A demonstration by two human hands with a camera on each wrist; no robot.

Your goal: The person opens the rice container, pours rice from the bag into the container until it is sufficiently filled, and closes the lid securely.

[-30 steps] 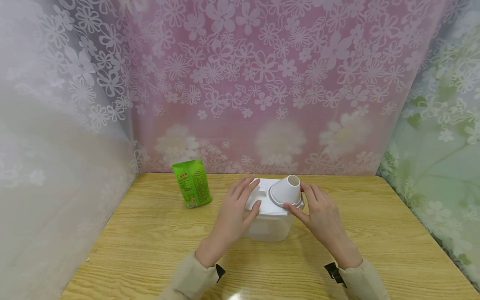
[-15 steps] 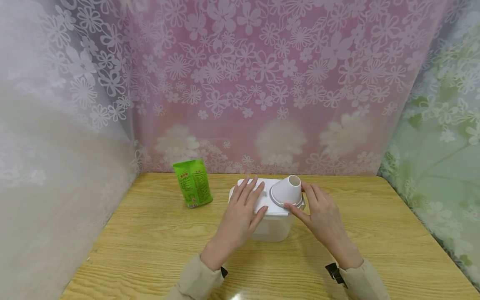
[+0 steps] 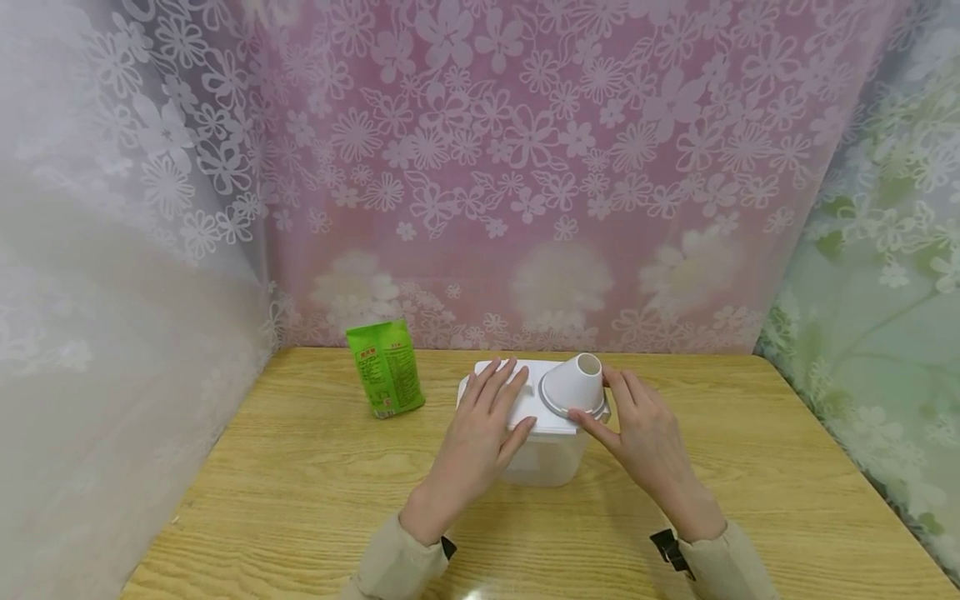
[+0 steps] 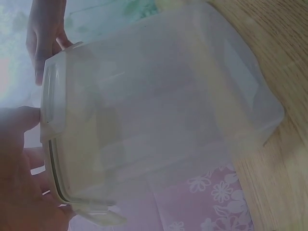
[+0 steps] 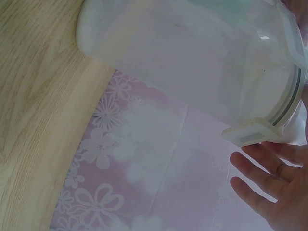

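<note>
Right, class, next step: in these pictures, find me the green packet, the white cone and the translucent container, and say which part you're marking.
Green packet [image 3: 386, 369]: head view, middle of its printed face.
White cone [image 3: 570, 385]: head view, its sloping side.
Translucent container [image 4: 159, 106]: left wrist view, its side wall.

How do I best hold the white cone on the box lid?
Probably low down: the white cone is widest at the bottom and narrows upward, so a higher grip might slip off. Come from the right, where the right hand is, since the cone sits at the lid's right end.
</note>
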